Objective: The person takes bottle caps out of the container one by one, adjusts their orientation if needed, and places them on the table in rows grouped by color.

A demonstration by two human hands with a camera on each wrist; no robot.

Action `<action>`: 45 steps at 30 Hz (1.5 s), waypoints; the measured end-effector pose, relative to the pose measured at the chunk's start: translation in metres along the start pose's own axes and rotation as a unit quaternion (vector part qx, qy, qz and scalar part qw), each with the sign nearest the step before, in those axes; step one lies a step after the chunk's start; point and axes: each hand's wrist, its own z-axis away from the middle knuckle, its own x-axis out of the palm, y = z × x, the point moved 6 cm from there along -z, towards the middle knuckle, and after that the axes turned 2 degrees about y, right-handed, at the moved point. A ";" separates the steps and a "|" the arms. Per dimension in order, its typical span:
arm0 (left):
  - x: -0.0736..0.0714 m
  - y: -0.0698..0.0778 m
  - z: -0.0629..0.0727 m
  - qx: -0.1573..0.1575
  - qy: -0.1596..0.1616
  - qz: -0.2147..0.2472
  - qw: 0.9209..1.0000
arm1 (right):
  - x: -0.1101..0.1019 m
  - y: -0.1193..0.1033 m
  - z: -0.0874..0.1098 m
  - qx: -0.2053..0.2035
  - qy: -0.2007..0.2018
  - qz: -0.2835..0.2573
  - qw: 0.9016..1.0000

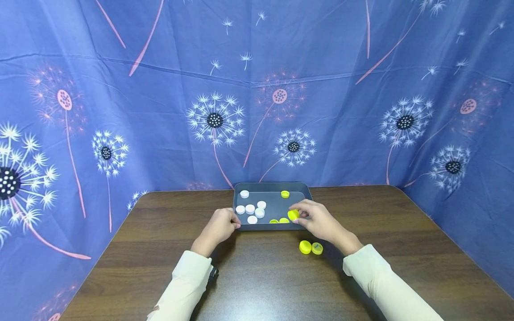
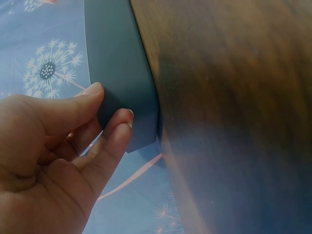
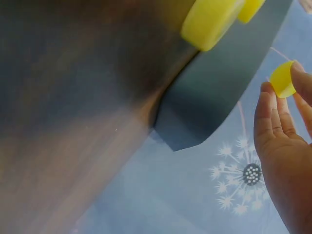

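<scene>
A dark grey tray (image 1: 277,226) stands at the far side of the table. My left hand (image 1: 220,226) pinches its near left corner; the left wrist view shows thumb and fingers on the tray wall (image 2: 122,63). Between the thumb and fingers of my right hand (image 1: 321,221) is a yellow bottle cap (image 1: 293,215), held over the tray's right part. White caps (image 1: 250,209) lie in the tray's left half. On its right side are a yellow cap (image 1: 285,194) at the back and two more near the front wall, partly hidden.
Two yellow caps (image 1: 305,247) lie side by side on the wooden table (image 1: 257,276), in front of the tray's right end. A blue curtain with dandelion prints (image 1: 160,133) hangs right behind the table.
</scene>
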 end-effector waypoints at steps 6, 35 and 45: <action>0.000 -0.001 0.000 -0.003 0.001 -0.003 1.000 | -0.002 -0.014 0.011 0.011 0.014 -0.022 1.000; 0.001 0.000 0.003 -0.008 -0.006 0.009 1.000 | 0.034 -0.036 0.034 -0.054 -0.143 0.057 0.987; 0.001 0.002 0.001 0.002 0.001 -0.005 1.000 | 0.035 -0.032 0.034 -0.045 -0.165 0.078 0.982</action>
